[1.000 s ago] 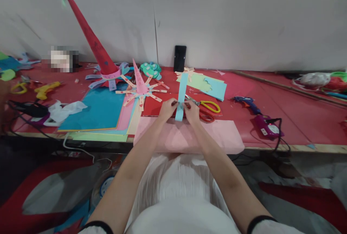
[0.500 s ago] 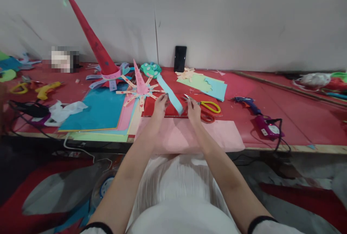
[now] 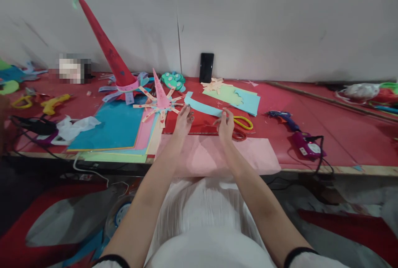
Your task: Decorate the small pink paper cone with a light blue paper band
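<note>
A light blue paper strip (image 3: 203, 107) stretches between my hands above a red sheet (image 3: 200, 124). My left hand (image 3: 185, 121) has its fingertips pinched at the strip's left end, which folds upward. The other end is pinched by my right hand (image 3: 226, 125), its thumb and fingers closed together. Beside my right hand lie scissors with a yellow and a red handle (image 3: 244, 123); their blades are hidden behind that hand. Left of my left hand stands a pink paper cone (image 3: 161, 96) ringed with heart-patterned strips.
A tall red cone hat (image 3: 107, 48), blue sheets (image 3: 108, 125) and a green dotted paper piece (image 3: 172, 80) are on the left. A phone (image 3: 206, 68) leans on the partition. Right are a glue gun (image 3: 284, 119) and a purple power socket (image 3: 307, 146) with a cord.
The strip has swung from a steep slant to nearly level. My right hand has moved slightly right, taking the strip's free end, and now covers the scissor blades.
</note>
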`<control>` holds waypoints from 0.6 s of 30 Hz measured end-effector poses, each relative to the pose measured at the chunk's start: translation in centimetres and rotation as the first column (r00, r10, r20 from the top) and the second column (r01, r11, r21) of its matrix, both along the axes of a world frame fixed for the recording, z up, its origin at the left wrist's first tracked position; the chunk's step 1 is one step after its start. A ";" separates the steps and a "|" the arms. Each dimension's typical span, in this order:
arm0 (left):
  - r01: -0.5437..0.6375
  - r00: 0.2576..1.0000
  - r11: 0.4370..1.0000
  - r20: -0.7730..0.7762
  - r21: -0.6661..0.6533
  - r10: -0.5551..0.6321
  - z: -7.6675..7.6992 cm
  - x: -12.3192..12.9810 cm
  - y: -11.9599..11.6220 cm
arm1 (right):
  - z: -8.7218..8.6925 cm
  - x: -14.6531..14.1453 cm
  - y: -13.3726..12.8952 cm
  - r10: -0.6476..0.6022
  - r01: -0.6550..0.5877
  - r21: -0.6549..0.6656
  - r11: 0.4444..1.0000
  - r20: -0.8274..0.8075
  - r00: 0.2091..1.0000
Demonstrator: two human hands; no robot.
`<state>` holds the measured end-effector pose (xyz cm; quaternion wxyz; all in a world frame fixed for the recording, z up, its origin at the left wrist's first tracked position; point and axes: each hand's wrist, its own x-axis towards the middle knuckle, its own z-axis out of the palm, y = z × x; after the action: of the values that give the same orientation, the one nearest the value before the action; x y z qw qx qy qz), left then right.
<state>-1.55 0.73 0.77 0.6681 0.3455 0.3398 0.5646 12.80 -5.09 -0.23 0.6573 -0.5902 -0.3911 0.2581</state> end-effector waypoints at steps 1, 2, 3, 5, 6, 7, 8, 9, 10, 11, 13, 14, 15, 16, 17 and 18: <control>0.000 1.000 1.000 0.009 0.000 0.000 0.0 0.0 -0.1 | 0.1 0.0 0.0 -0.025 0.025 0.002 1.000 -0.056 0.998; -0.001 1.000 1.000 0.009 0.004 0.001 0.1 0.0 -0.2 | 0.2 0.0 0.0 -0.042 0.042 0.003 0.999 -0.106 0.994; -0.004 1.000 1.000 0.000 0.010 0.004 0.1 0.0 -0.3 | 0.4 0.0 0.0 -0.047 0.047 0.000 0.999 -0.126 0.991; -0.012 0.999 1.000 -0.038 0.021 0.013 0.1 0.0 -0.5 | 0.5 -0.1 0.0 -0.033 0.031 -0.017 0.999 -0.148 0.988; -0.015 0.997 0.999 -0.070 0.029 0.017 0.1 0.0 -0.7 | 0.6 -0.1 0.0 -0.025 0.022 -0.023 0.999 -0.152 0.988; -0.015 0.994 0.999 -0.106 0.038 0.019 0.1 0.0 -0.9 | 0.5 -0.1 0.0 -0.017 0.014 -0.022 1.000 -0.155 0.988; -0.011 0.990 0.999 -0.143 0.048 0.018 0.2 0.0 -1.0 | 0.5 -0.2 0.0 -0.013 0.011 -0.013 1.000 -0.161 0.987; -0.005 0.985 0.998 -0.172 0.061 0.015 0.3 0.0 -1.1 | 0.5 -0.2 0.0 -0.009 0.010 0.000 1.000 -0.170 0.985; 0.001 0.982 0.997 -0.188 0.075 0.013 0.4 0.0 -1.2 | 0.4 -0.2 0.0 -0.004 0.006 0.011 1.000 -0.185 0.983; 0.004 0.982 0.996 -0.187 0.086 0.012 0.5 0.0 -1.3 | 0.3 -0.1 0.1 0.005 -0.002 0.018 1.000 -0.202 0.979; -0.001 0.988 0.996 -0.152 0.084 0.014 0.7 0.1 -1.2 | 0.2 0.0 0.3 0.023 -0.020 0.016 1.000 -0.231 0.973; -0.011 0.992 0.998 -0.125 0.070 0.020 0.7 0.2 -1.0 | 0.1 0.2 0.4 0.033 -0.031 0.013 0.999 -0.236 0.971; -0.023 0.995 0.998 -0.098 0.050 0.028 0.7 0.3 -0.8 | 0.0 0.3 0.5 0.040 -0.039 0.009 0.999 -0.237 0.971; -0.033 0.997 0.999 -0.072 0.027 0.035 0.7 0.3 -0.6 | -0.1 0.5 0.6 0.042 -0.043 0.002 0.999 -0.233 0.972; -0.039 0.998 0.999 -0.044 0.005 0.039 0.6 0.4 -0.4 | -0.2 0.6 0.6 0.038 -0.041 -0.008 0.999 -0.227 0.973; -0.044 0.999 0.999 -0.017 -0.012 0.044 0.6 0.5 -0.2 | -0.3 0.7 0.7 0.030 -0.036 -0.024 0.999 -0.221 0.975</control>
<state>-1.02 0.49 1.35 0.6548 0.3384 0.3563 0.5742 13.53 -4.39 -0.52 0.6839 -0.5605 -0.3220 0.3384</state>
